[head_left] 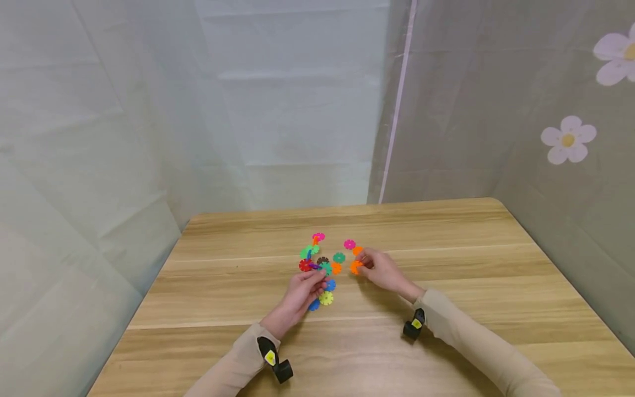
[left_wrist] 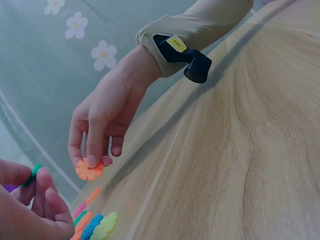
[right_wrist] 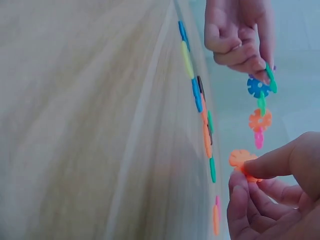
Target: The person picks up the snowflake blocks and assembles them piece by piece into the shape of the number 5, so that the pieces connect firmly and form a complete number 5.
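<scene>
My left hand [head_left: 299, 296] pinches a teal notched plastic disc [head_left: 325, 268] between thumb and finger. From it a chain of interlocked discs leads away, with a red disc [head_left: 305, 265], a light green disc [head_left: 312, 250] and a pink disc [head_left: 319, 236] at the far end. In the right wrist view, a blue disc [right_wrist: 258, 87] and an orange disc [right_wrist: 260, 120] of this chain show clear of the table. Thumb and fingertips of my right hand [head_left: 383, 270] pinch a single orange disc [right_wrist: 240, 158], held apart from the chain. Part of the teal disc is hidden by my fingers.
Loose discs lie on the wooden table [head_left: 471, 259]: a pink one [head_left: 349, 244], a green one [head_left: 339, 257], a yellow one [head_left: 326, 298], a blue one [head_left: 331, 285] and several others. Curtains [head_left: 292, 110] stand behind the table and along its sides.
</scene>
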The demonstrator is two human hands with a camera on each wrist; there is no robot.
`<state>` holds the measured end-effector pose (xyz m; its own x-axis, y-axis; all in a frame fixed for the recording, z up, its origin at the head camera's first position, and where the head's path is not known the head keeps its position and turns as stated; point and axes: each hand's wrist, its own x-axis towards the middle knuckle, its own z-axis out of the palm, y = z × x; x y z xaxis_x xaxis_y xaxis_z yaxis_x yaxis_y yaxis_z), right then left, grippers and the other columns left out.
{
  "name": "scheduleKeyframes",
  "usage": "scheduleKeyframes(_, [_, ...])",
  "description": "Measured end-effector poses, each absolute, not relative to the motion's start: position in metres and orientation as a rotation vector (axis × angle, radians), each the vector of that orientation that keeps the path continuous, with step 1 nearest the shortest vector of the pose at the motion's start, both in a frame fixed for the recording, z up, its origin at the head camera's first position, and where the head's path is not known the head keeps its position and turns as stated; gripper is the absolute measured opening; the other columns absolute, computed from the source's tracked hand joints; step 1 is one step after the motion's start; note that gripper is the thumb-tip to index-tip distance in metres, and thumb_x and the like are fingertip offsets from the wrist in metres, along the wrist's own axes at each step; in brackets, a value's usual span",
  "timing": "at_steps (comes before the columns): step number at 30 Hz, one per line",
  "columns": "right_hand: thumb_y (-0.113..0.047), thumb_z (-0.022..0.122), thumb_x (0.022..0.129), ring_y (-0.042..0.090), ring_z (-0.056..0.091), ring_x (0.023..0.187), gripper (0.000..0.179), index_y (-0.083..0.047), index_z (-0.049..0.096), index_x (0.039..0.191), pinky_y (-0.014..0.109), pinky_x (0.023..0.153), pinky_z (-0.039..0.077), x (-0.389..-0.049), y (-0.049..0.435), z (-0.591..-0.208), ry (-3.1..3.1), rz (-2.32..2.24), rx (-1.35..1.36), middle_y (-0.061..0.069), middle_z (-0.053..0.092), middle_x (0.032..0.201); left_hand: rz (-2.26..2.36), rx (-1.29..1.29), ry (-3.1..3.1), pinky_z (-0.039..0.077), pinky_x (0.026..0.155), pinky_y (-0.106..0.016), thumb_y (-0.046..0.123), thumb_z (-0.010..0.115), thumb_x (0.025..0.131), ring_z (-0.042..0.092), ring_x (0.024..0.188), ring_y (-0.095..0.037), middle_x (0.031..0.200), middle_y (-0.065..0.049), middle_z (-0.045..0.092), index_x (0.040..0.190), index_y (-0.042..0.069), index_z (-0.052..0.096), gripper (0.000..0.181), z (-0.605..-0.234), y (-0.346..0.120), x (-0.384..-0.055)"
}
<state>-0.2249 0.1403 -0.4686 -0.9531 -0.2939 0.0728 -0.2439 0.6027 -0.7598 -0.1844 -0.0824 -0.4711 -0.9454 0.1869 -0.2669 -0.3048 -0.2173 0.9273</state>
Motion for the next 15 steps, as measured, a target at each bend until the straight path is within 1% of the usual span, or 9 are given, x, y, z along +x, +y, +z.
scheduleKeyframes(4, [-0.002,0.067,0.087,0.014,0.061,0.081,0.010,-0.005,0.064,0.096,0.027,0.073,0.053,-0.222,0.138,-0.468,2.765,-1.327,-0.512,0.006,0.068,0.091,2.231,-0.155,1.731,0.050,0.069,-0.017,0.011,0.057,0.096,0.057,0.072,-0.007,0.086,-0.001,0.070,0.107,-0.007,0.065,0.022,-0.471,-0.081,-0.184])
scheduleKeyframes(10, [-0.003,0.066,0.087,0.016,0.064,0.085,0.010,-0.004,0.065,0.097,0.028,0.076,0.055,-0.215,0.135,-0.463,2.751,-1.375,-0.568,0.007,0.069,0.092,2.206,-0.134,1.741,0.050,0.070,-0.016,0.013,0.057,0.097,0.058,0.074,-0.006,0.088,-0.002,0.070,0.116,-0.011,0.060,0.030,-0.471,-0.081,-0.183])
scheduleKeyframes(15, [-0.006,0.065,0.088,0.016,0.066,0.086,0.010,-0.006,0.067,0.098,0.028,0.078,0.055,-0.210,0.131,-0.459,2.739,-1.375,-0.609,0.006,0.071,0.095,2.190,-0.120,1.758,0.049,0.070,-0.016,0.016,0.058,0.097,0.057,0.074,-0.006,0.088,-0.001,0.069,0.117,-0.011,0.059,0.034,-0.470,-0.081,-0.183])
